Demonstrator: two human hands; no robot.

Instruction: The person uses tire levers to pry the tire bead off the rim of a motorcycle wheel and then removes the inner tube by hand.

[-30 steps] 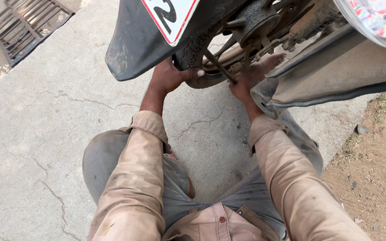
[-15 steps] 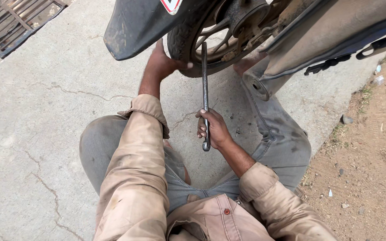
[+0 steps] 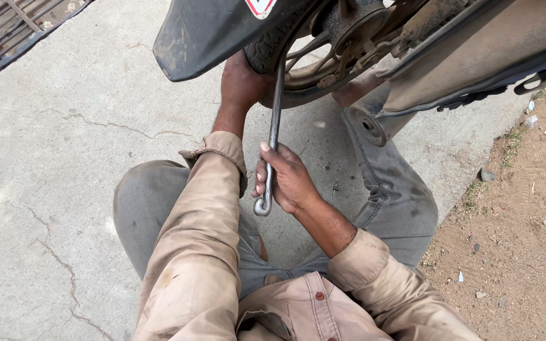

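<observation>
1. Person's squatting on the cracked concrete floor (image 3: 52, 164) right behind a motorcycle, knees apart, tan shirt sleeves and grey trousers pretty grimy.
2. Right hand (image 3: 289, 180) is wrapped tight around the lower end of a long metal tyre lever (image 3: 273, 129), thumb on top. The bar has a little hooked end sticking out just below the fist.
3. That lever runs nearly straight up from the fist, and its top end goes in at the edge of the rear wheel (image 3: 314, 60), where tyre meets rim.
4. Left hand (image 3: 242, 79) is up against the tyre, just left of the lever and tucked under the black mudguard (image 3: 206, 38). Can't tell if it's gripping or only pressing there, the fingers are hidden.
5. The exhaust pipe (image 3: 475, 60) slants across the top right, above the right knee.
6. Concrete ends at a dirt patch (image 3: 526, 189) with small stones on the right; a metal drain grate (image 3: 14, 22) sits in the top left corner.
</observation>
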